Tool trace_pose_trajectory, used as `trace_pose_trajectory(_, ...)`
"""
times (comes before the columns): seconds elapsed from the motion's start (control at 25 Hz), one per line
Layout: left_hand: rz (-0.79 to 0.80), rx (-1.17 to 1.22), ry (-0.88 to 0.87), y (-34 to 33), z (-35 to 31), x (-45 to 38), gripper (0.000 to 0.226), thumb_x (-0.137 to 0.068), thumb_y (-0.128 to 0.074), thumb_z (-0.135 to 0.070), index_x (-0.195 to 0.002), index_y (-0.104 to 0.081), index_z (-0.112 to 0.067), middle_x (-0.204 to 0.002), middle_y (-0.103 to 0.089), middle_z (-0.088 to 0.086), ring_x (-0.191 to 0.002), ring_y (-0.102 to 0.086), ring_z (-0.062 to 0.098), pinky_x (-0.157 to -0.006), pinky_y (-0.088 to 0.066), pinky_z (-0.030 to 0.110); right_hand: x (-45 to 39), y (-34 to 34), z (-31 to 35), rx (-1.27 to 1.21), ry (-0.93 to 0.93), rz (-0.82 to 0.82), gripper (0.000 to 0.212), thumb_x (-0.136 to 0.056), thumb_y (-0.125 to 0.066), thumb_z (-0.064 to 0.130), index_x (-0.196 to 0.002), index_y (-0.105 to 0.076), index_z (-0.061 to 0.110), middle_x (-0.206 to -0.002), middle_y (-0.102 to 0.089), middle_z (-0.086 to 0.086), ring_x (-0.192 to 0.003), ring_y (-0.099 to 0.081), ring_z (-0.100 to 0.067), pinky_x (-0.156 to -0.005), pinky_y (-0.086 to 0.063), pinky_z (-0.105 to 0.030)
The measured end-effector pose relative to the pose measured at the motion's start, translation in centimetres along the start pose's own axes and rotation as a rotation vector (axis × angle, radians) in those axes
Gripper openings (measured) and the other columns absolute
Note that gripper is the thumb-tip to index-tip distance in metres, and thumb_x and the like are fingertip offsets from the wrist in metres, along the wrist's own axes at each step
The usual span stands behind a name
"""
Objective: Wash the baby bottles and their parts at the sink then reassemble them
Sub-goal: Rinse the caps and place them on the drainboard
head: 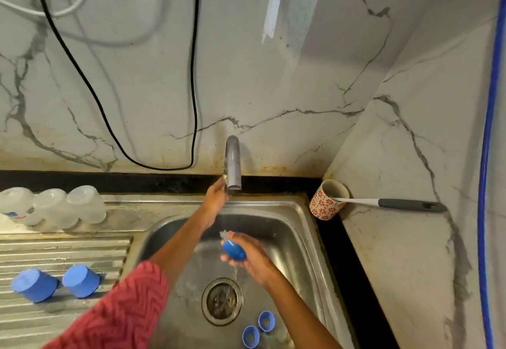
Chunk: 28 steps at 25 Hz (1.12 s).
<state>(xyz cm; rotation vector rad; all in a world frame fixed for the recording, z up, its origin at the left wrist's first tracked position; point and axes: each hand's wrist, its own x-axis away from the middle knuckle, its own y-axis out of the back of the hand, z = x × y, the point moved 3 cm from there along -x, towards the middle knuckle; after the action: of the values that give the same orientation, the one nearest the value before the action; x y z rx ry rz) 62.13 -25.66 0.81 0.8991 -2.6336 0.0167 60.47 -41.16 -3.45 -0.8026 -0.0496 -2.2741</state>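
Note:
My right hand (253, 257) grips a blue bottle cap (233, 250) under running water in the middle of the steel sink (298, 228). My left hand (216, 198) reaches up to the base of the grey tap (232, 162), fingers curled at its handle. Two blue screw rings (258, 328) lie on the sink floor near the drain (222, 300). Two more blue caps (54, 284) stand upside down on the ribbed drainboard (65, 250). Three clear bottles (54, 209) stand inverted at the back left of the sink rim.
A red-patterned cup (327, 200) holding a brush with a grey handle (408, 204) sits in the corner on the black counter. A black cable (193, 88) hangs down the marble wall behind the tap. A blue hose (490, 156) runs down the right edge.

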Motion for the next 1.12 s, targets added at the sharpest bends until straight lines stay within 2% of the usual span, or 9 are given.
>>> trace_pose_trajectory(0.08, -0.042, -0.114, 0.09, -0.2, 5.4, 2.6, 0.043, -0.095, -0.039, 0.003, -0.137, -0.04, -0.003, -0.121, -0.053, 0.013, -0.111, -0.053, 0.027, -0.097, -0.044, 0.03, 1.8, 0.7, -1.6, 0.563, -0.037, -0.062, 0.036, -0.082, -0.072, 0.028, -0.112, -0.053, 0.022, -0.108, -0.06, -0.009, -0.074, -0.064, -0.02, -0.06, -0.051, -0.025)
trace_pose_trajectory(0.16, 0.162, -0.286, 0.209, -0.9, 11.4, 6.6, 0.037, -0.092, -0.039, 0.01, -0.127, -0.047, 0.001, -0.107, -0.055, 0.015, -0.098, -0.054, 0.025, -0.078, -0.043, 0.019, 2.1, 1.3, -3.3, 1.307, -0.057, 0.013, 0.035, -0.081, -0.072, 0.025, -0.112, -0.058, 0.017, -0.11, -0.062, -0.012, -0.096, -0.063, -0.027, -0.077, -0.049, -0.032)
trace_pose_trajectory(0.24, 0.256, -0.56, 0.237, 0.0, 14.0, 10.1, 0.029, -0.091, -0.043, -0.001, -0.117, -0.058, 0.0, -0.11, -0.059, 0.018, -0.1, -0.053, 0.016, -0.072, -0.041, 0.022, 2.8, 1.5, -3.8, 1.563, 0.013, 0.049, 0.032, -0.083, -0.066, 0.017, -0.114, -0.063, 0.008, -0.117, -0.062, -0.018, -0.112, -0.058, -0.031, -0.09, -0.046, -0.034)
trace_pose_trajectory(0.36, 0.172, -0.71, 0.151, 1.6, 13.4, 15.8, 0.062, -0.079, -0.031, -0.04, -0.114, -0.064, 0.001, -0.121, -0.061, 0.016, -0.098, -0.054, 0.014, -0.075, -0.039, 0.021, 4.1, 0.8, -3.4, 1.54, 0.263, 0.002, 0.043, -0.082, -0.062, 0.014, -0.125, -0.058, 0.012, -0.123, -0.055, -0.018, -0.119, -0.049, -0.031, -0.098, -0.04, -0.031)
trace_pose_trajectory(0.44, 0.045, -0.801, 0.111, 2.9, 12.8, 18.5, 0.05, -0.087, -0.035, -0.03, -0.124, -0.059, -0.007, -0.132, -0.055, 0.012, -0.119, -0.053, 0.022, -0.093, -0.037, 0.024, 5.5, -0.3, -4.0, 1.561, 0.357, 0.053, 0.049, -0.082, -0.062, 0.017, -0.13, -0.053, 0.013, -0.126, -0.05, -0.017, -0.118, -0.048, -0.031, -0.098, -0.038, -0.031)
trace_pose_trajectory(0.6, -0.108, -0.836, 0.078, 6.6, 12.4, 22.9, 0.04, -0.091, -0.043, -0.008, -0.128, -0.057, -0.011, -0.137, -0.051, 0.008, -0.129, -0.045, 0.025, -0.105, -0.032, 0.028, 8.0, -1.4, -6.2, 1.955, 0.096, 0.36, 0.039, -0.082, -0.071, 0.021, -0.114, -0.058, 0.003, -0.117, -0.06, -0.016, -0.112, -0.059, -0.033, -0.09, -0.047, -0.036)
trace_pose_trajectory(0.8, -0.295, -0.77, 0.059, 13.0, 10.7, 28.5, 0.03, -0.093, -0.048, -0.011, -0.121, -0.059, -0.004, -0.128, -0.056, 0.011, -0.118, -0.051, 0.023, -0.095, -0.038, 0.024, 10.2, -8.3, -3.1, 1.865, 0.529, 0.27, 0.038, -0.083, -0.066, 0.015, -0.119, -0.058, 0.007, -0.101, -0.059, -0.015, -0.115, -0.055, -0.031, -0.092, -0.044, -0.031)
trace_pose_trajectory(0.92, -0.378, -0.766, 0.064, 17.4, 10.3, 30.1, 0.032, -0.09, -0.05, -0.009, -0.121, -0.059, -0.007, -0.127, -0.057, 0.008, -0.119, -0.051, 0.022, -0.097, -0.039, 0.027, 11.3, -13.6, -1.4, 1.659, 0.642, 0.313, 0.056, -0.077, -0.073, 0.023, -0.127, -0.052, 0.009, -0.124, -0.055, -0.014, -0.117, -0.053, -0.029, -0.093, -0.042, -0.029)
trace_pose_trajectory(1.12, -0.431, -0.825, 0.083, 26.9, 12.4, 30.5, 0.032, -0.087, -0.051, -0.006, -0.117, -0.062, -0.01, -0.124, -0.059, 0.007, -0.116, -0.053, 0.022, -0.097, -0.044, 0.033, 12.2, -24.1, -0.3, 1.525, 0.862, 0.435, 0.054, -0.078, -0.07, 0.008, -0.129, -0.053, 0.013, -0.128, -0.05, -0.014, -0.116, -0.051, -0.028, -0.094, -0.04, -0.028)
